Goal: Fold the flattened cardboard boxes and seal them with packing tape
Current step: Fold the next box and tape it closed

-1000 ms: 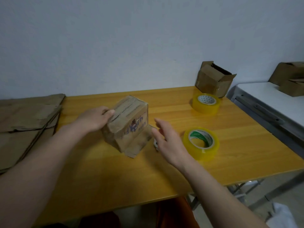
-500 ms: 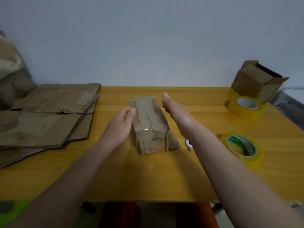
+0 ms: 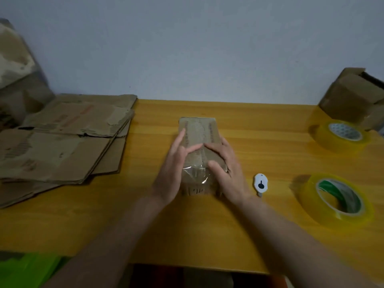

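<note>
Both hands had closed in on the small cardboard box (image 3: 199, 150) since half a second earlier, when they only flanked it with flat palms. Left hand (image 3: 176, 165) now lay along the box's left side, fingers straight, fingertips pressing onto the top by the seam. Right hand (image 3: 224, 165) lay over the top right edge, fingers spread flat, thumb near the clear tape strip (image 3: 194, 173) hanging over the near end. Neither hand clamped anything; both pressed open-palmed.

Box sat mid-table (image 3: 259, 142), long axis pointing away, no longer tilted as it was a second back. Likely step: smoothing tape down on the top seam, so this box looks almost sealed.

Small white tape cutter (image 3: 260, 183) lay just right of the right wrist. Two yellow tape rolls, near (image 3: 340, 200) and far (image 3: 342, 134), well apart at right. Flattened boxes (image 3: 62, 140) stacked at left, still to fold. Open box (image 3: 353, 96) at far right corner.
</note>
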### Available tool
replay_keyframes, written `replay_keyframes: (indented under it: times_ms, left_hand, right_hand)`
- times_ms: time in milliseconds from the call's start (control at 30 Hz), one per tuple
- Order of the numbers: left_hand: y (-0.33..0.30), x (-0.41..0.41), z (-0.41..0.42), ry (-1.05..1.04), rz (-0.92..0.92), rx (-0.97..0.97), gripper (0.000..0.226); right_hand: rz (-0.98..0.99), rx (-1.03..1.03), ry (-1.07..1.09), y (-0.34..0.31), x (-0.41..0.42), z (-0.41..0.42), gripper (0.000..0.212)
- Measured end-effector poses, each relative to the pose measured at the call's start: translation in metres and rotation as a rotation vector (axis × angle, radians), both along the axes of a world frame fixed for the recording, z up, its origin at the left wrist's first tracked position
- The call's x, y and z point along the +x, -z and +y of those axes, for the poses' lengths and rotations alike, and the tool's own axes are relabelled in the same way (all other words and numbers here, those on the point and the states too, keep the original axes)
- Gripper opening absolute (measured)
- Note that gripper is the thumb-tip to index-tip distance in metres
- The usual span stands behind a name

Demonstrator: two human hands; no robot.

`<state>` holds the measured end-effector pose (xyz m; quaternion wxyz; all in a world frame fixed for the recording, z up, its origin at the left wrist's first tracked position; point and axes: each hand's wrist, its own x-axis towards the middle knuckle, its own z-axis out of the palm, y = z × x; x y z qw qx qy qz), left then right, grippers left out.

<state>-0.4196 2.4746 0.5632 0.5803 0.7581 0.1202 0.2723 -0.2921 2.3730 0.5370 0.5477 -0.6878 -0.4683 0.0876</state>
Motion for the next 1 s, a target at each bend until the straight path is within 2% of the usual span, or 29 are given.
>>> replay_keyframes:
  times_ms: [100, 200, 267, 333, 433, 533, 600, 700, 933, 1000]
  left_hand:
    - [0.006, -0.002, 0.014, -0.027, 0.137, 0.284, 0.063]
    - [0.011, -0.002, 0.021, -0.057, 0.158, 0.386, 0.061]
    - [0.011, -0.005, 0.02, -0.054, 0.161, 0.381, 0.071]
    - [0.011, -0.011, 0.019, -0.026, 0.205, 0.402, 0.091]
    - [0.012, -0.02, 0.024, 0.008, 0.277, 0.518, 0.116]
    - [0.011, -0.027, 0.029, 0.05, 0.315, 0.56, 0.127]
    - [0.008, -0.033, 0.033, 0.059, 0.352, 0.657, 0.119]
    - [-0.001, -0.038, 0.047, 0.036, 0.317, 0.793, 0.09]
    - [0.035, -0.008, 0.041, -0.204, 0.044, 0.778, 0.054]
    - [0.047, -0.001, 0.037, -0.261, -0.025, 0.799, 0.053]
  right_hand:
    - [-0.173, -0.094, -0.144, -0.004, 0.017, -0.011, 0.061]
    - [-0.224, -0.123, -0.165, -0.006, 0.019, -0.011, 0.06]
    - [-0.182, -0.162, -0.198, -0.009, 0.016, -0.014, 0.064]
    - [-0.138, -0.244, -0.25, -0.014, 0.018, -0.022, 0.078]
    - [-0.072, -0.387, -0.222, -0.028, 0.012, -0.025, 0.094]
    - [-0.131, -0.355, -0.102, -0.033, -0.005, -0.011, 0.084]
    - [-0.096, -0.305, -0.097, -0.034, -0.007, -0.005, 0.068]
    - [0.037, -0.266, -0.238, -0.035, 0.008, -0.01, 0.057]
    - [0.218, -0.214, -0.31, -0.03, 0.011, -0.012, 0.051]
    - [0.249, -0.193, -0.314, -0.03, 0.01, -0.013, 0.052]
